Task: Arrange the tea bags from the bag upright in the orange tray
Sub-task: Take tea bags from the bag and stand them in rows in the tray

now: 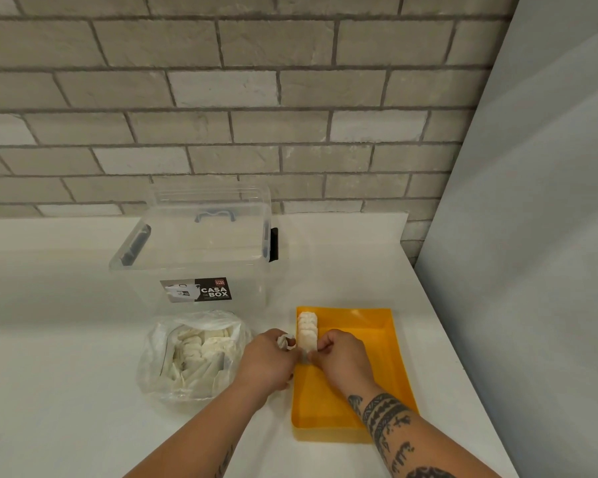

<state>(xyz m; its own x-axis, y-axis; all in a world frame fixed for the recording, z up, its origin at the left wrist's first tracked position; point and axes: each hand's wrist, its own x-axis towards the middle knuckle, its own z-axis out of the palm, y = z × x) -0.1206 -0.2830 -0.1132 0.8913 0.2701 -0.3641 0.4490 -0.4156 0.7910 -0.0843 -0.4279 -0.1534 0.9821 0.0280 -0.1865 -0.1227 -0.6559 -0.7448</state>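
An orange tray (377, 357) lies on the white counter at the right. Along its left wall stands a row of several round white tea bags (307, 327), upright on edge. A clear plastic bag (194, 353) full of loose white tea bags lies to the left of the tray. My left hand (268, 360) is at the tray's left rim, closed on a few tea bags (285, 340) that stick out of its fist. My right hand (342, 355) is inside the tray, its fingertips pinching the near end of the row.
A clear lidded storage box (201, 250) with a dark label stands behind the bag, against the brick wall. The counter's right edge (463, 374) runs close beside the tray, with a grey wall beyond it.
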